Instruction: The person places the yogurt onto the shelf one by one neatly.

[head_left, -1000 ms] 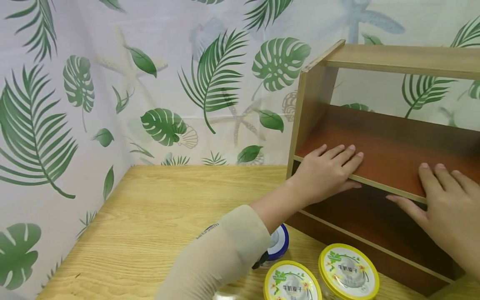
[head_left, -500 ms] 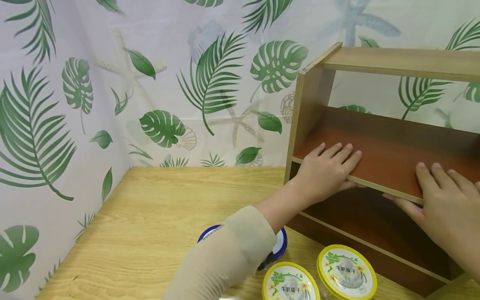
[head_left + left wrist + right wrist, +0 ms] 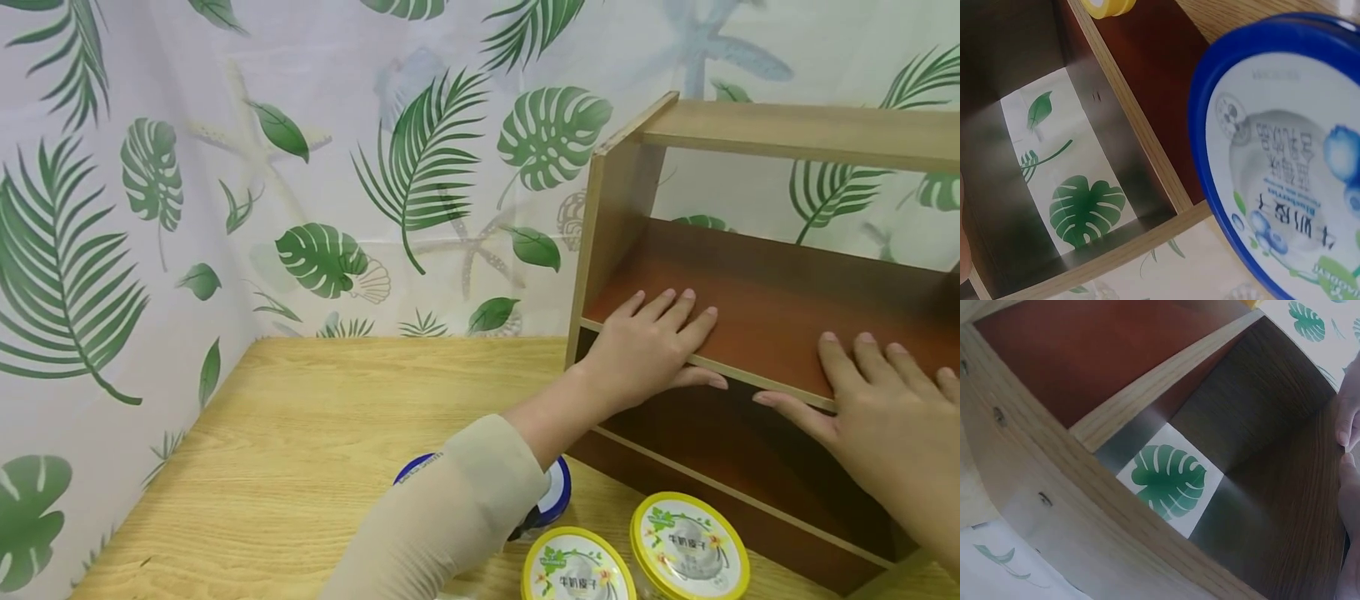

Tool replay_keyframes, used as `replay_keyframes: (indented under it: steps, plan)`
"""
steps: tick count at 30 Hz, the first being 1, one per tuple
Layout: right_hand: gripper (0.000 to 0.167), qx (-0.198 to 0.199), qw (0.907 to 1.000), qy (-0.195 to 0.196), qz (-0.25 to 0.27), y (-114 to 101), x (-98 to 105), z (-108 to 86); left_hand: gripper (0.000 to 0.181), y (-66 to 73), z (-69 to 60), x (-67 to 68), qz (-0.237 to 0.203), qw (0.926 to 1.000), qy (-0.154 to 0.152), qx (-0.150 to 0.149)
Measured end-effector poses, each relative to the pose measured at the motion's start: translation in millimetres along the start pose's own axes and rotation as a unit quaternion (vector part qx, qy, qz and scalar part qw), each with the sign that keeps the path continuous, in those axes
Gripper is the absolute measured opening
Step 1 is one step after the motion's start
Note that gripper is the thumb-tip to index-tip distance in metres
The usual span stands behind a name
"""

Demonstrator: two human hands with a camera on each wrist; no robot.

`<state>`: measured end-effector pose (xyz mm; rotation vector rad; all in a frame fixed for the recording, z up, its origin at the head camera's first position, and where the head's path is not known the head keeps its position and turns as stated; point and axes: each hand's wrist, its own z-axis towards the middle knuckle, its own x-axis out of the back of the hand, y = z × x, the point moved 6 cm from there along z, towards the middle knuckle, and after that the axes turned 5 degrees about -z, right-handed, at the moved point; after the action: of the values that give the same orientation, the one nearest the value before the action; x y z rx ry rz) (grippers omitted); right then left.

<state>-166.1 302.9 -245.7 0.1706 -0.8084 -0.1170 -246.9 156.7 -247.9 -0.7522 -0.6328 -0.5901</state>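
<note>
A wooden shelf unit with a reddish-brown middle board stands at the right in the head view. My left hand lies on that board's front part, fingers straight, thumb below the front edge. Farther right, my right hand rests on the same board with its fingers stretched out and its thumb in front of the edge. Neither hand lifts anything. In the left wrist view, a blue-lidded tub with a blueberry label fills the right side. Skin of a hand shows at the right border in the right wrist view.
Two yellow-lidded tubs stand before the shelf unit. Blue lids are partly hidden by my left sleeve. The wooden tabletop spreads to the left. Leaf-patterned cloth hangs behind and at the left.
Both hands stay on the middle board; their thumbs show more fully than half a second ago. The view has shifted slightly. Part of another blue lid has come into sight beside the left sleeve.
</note>
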Motion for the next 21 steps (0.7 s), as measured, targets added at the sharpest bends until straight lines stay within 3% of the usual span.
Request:
replay_keyframes:
  steps: [5,14,21]
  plan:
    - [0.117,0.015,0.9993,0.031,-0.010,-1.3,1.5,1.9,0.074,-0.6,0.9,-1.5,-0.004,0.9999,-0.014,-0.001]
    - [0.110,0.026,0.9940,0.105,-0.015,-3.1,3.9,-1.5,0.066,1.1,0.6,-2.3,-0.008,0.9992,0.037,-0.014]
    - [0.101,0.065,0.9805,0.184,-0.024,-8.7,9.9,-0.3,0.062,-2.0,-0.3,1.3,-0.007,0.9979,0.061,-0.018]
